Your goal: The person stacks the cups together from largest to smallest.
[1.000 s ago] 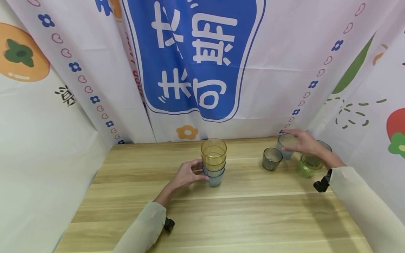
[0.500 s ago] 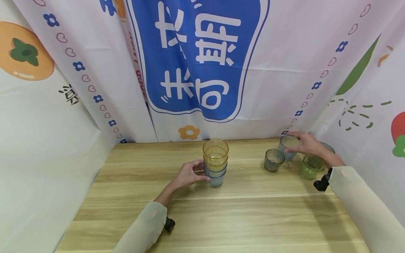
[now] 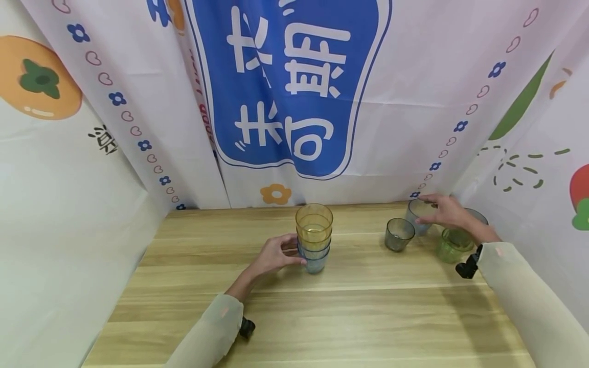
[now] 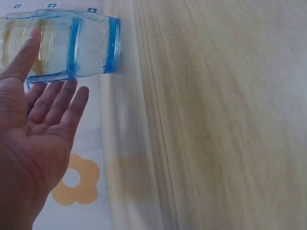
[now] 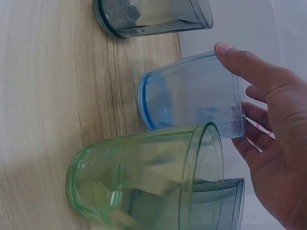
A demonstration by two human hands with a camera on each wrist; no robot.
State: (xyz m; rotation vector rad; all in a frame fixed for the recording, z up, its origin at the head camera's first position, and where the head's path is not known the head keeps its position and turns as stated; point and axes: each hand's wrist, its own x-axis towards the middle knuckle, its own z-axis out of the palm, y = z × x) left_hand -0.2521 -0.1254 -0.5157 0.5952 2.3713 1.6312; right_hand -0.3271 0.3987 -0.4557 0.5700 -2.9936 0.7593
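Note:
A stack of clear cups (image 3: 314,235), amber above and blue below, stands upright on the table. My left hand (image 3: 275,254) holds its left side loosely, thumb in front and fingers behind; in the left wrist view the left hand (image 4: 45,115) has its thumb across the cups. At the back right, my right hand (image 3: 446,210) holds a blue cup (image 3: 416,225) at the rim. The right wrist view shows the right hand's thumb (image 5: 240,62) on one side of the blue cup (image 5: 192,98) and fingers on the other. That cup's base stands on the table.
A small grey cup (image 3: 399,235) stands left of the blue one. A green cup (image 3: 453,248) is to its right, with another greyish cup (image 3: 476,214) behind, partly hidden by the right arm. Printed cloth (image 3: 391,128) hangs behind the wooden table (image 3: 359,317).
The head view has shifted very slightly. Both hands stay almost where they were, at the stack and at the blue cup; the cups stand in the same places.

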